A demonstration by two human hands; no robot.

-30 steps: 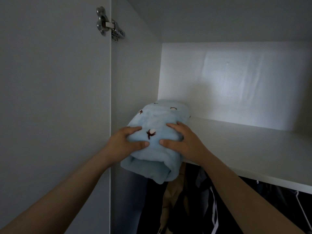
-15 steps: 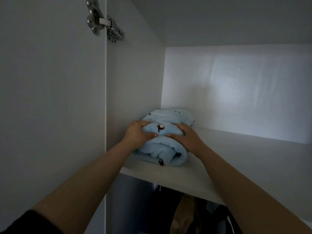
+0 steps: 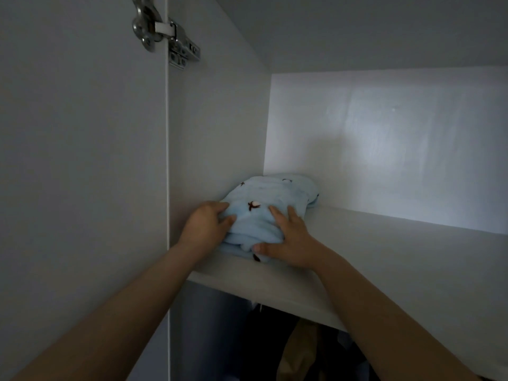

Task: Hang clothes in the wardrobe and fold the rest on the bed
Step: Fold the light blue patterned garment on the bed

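**Pale blue bundle sitting on the wardrobe shelf, both hands on it**

Bare forearms are reaching up and away from me from the bottom corners of the head view, and I am looking along them into the wardrobe. Nearest, under the white shelf (image 3: 384, 259), dark clothes (image 3: 261, 345) are hanging in shadow with a tan garment (image 3: 298, 350) beside them on the right. It is too dim down there for me to make out more.

Past the shelf's front lip, my left hand (image 3: 204, 229) is gripping the left end of the folded blue bundle (image 3: 264, 198). Its fingers are curling over the top edge and the thumb is digging into the soft cloth. My right hand (image 3: 288, 240) is lying against the bundle's right front. Its fingers are spreading nearly straight up over the top, and the thumb is pressing flat along the lowest fold, so it is pushing rather than clasping.

The bundle itself is resting on the shelf, close against the wardrobe's left side wall (image 3: 217, 133). It is showing small dark red and white motifs on its fleecy surface.

On the left the open door (image 3: 82, 160) is standing edge-on to the side wall, with a metal hinge (image 3: 165, 31) joining them at the top. Farthest off, the back panel (image 3: 384, 149) is catching a pale patch of light.
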